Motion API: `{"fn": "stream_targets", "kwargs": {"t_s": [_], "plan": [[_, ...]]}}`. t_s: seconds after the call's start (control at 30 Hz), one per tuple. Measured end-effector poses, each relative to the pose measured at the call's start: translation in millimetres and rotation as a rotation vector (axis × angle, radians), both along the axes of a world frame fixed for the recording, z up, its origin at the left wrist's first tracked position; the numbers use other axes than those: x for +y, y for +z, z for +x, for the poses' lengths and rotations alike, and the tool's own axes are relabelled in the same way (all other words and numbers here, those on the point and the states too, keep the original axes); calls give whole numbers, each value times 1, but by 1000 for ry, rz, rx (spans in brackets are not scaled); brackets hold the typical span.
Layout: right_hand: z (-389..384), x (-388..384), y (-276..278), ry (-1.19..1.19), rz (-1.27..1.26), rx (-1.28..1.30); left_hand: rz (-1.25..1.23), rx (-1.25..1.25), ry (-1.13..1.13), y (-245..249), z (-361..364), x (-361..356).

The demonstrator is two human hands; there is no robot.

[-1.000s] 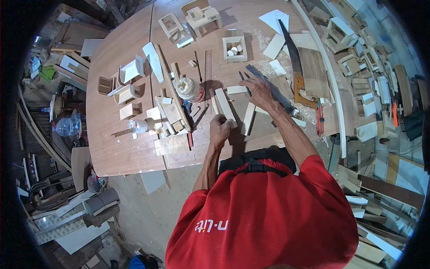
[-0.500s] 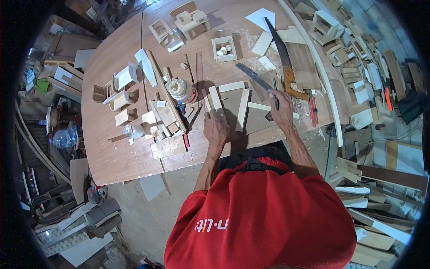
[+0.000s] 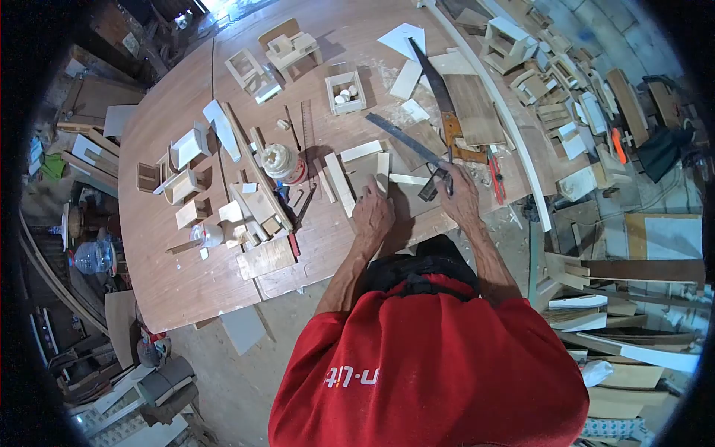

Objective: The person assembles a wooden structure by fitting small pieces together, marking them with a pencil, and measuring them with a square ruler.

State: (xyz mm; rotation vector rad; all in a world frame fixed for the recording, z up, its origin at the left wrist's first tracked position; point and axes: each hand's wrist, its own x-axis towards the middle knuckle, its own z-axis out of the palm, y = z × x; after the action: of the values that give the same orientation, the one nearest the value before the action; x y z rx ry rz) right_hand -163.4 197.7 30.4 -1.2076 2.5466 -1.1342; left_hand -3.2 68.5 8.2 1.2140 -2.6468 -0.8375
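Observation:
My left hand rests on the near end of a short pale wood strip, its fingers bent; whether it grips the strip is unclear. Beside it lie a longer pale strip and a strip at the top. My right hand is closed around a dark pen-like tool, next to the dark stock of a metal try square, whose blade points up and left. Another pale strip runs between the hands.
A handsaw lies beyond my right hand, with red pliers to its right. An open jar, a ruler, a small box with white discs and small wooden furniture models stand on the table.
My left hand has shifted right, from the long left strip to the shorter one. My right hand has moved down beside the square's stock. The whole view has shifted a little.

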Motion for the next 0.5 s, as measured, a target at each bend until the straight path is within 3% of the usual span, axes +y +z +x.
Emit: {"fn": "stream_targets", "kwargs": {"t_s": [0.13,0.5], "plan": [[-21,-5,-13,91,41,178,-37,-28,33,-4,-5,3],[-84,-43,-44,331,245,249,-255,-47,89,-3,-11,22]]}}
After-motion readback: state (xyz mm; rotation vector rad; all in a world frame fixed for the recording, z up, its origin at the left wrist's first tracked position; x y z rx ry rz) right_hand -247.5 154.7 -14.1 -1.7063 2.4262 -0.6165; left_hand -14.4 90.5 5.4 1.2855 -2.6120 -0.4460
